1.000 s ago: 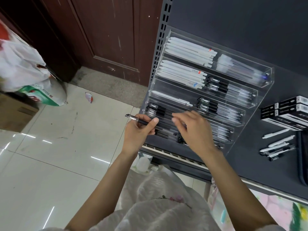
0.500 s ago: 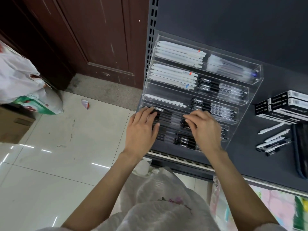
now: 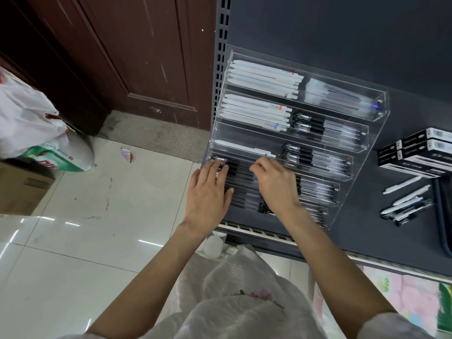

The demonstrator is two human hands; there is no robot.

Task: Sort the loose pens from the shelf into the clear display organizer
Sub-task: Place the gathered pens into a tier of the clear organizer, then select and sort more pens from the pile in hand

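Clear organizer [image 3: 367,133], tiered; white pens [image 3: 264,78] above black pens [image 3: 318,160].

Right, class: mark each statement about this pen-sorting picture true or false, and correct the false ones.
1. Both hands are at the organizer. True: the left hand and right hand are on its lower tiers.
2. The top tier holds black pens. False: it holds white pens.
3. Loose pens lie on the shelf, right of the organizer. True.
4. The boxes stand on the floor. False: they are on the shelf.
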